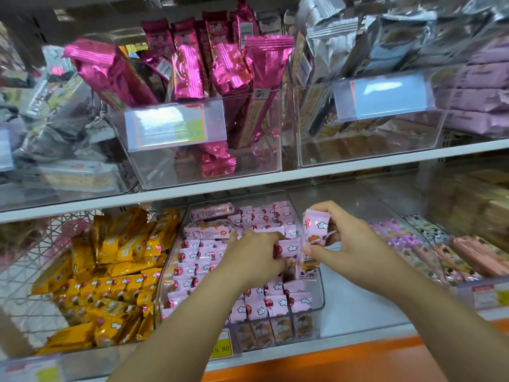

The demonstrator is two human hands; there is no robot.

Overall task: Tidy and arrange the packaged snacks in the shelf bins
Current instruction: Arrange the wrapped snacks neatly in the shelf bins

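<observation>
A clear bin (321,296) on the lower shelf holds rows of small pale pink snack packs (275,301) printed with clouds and red balloons. My left hand (256,255) reaches into the middle of the bin, its fingers curled among the packs and gripping some. My right hand (338,238) holds one pink snack pack (312,244) upright between thumb and fingers, just above the bin's right side. A few packs lie flat at the bin's back (209,230).
Left of the pink bin sits a bin of yellow snack packs (115,274). To the right are pink and patterned bars (429,252). The upper shelf carries clear bins of magenta foil bars (192,64) and silver bags (344,37). An orange shelf edge (344,359) runs below.
</observation>
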